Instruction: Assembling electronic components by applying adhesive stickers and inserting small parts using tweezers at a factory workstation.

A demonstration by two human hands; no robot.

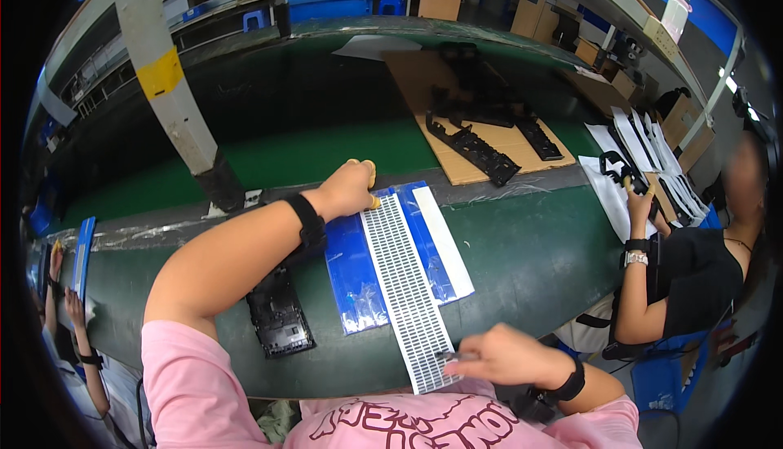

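Observation:
A long white sheet with rows of small dark rectangular stickers point(401, 269) lies across a blue plastic-covered board point(347, 278). My left hand point(349, 190), with yellow finger covers, is closed at the sheet's far end, its fingertips pinching or pressing the corner. My right hand point(510, 357) is at the near end, thumb and fingers pinched together over the sheet's edge. Something small and dark shows at those fingertips, too small to name. A black plastic housing point(279, 316) lies on the green bench, left of the board.
Black plastic frames point(473, 147) lie on cardboard point(444, 155) at the far side. A grey post point(167, 82) rises at the left. At the right a person point(693, 278) handles a black part by white sheets. Another person's arms point(77, 318) show at far left.

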